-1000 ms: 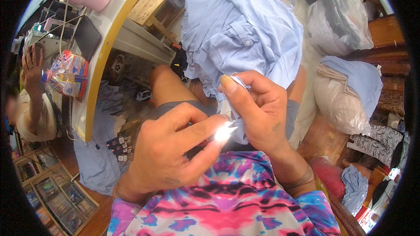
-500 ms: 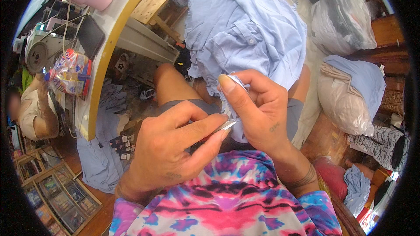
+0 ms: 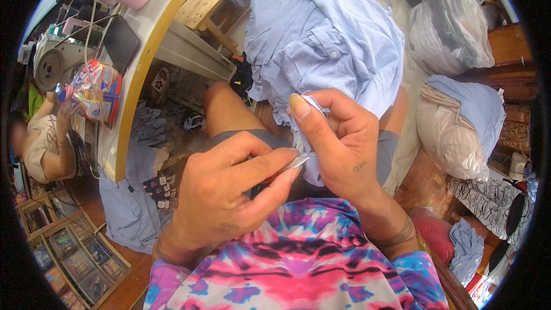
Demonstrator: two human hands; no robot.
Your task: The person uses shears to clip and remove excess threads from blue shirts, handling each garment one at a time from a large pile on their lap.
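Over the seated person's lap, a light blue shirt (image 3: 327,40) lies bunched across the bare knees, soft woven cotton with folds and a small pale button. The right hand (image 3: 338,143) is closed on a fold of the shirt's edge, thumb and fingers pinching a small white tag or seam upright. The left hand (image 3: 229,195) is closed around a slim, shiny metal tool (image 3: 293,164), its narrow tip touching the pinched cloth just beside the right thumb; whether it is a blade or a thread snip cannot be told. The step in hand looks like picking or cutting at stitching on that fold. The next move likely calls for a steady, shallow stroke, keeping the tip clear of the fingers and the fabric taut. A yellow-rimmed bench (image 3: 143,74) curves at the left. Plastic-wrapped bundles (image 3: 453,132) of cloth sit at the right.
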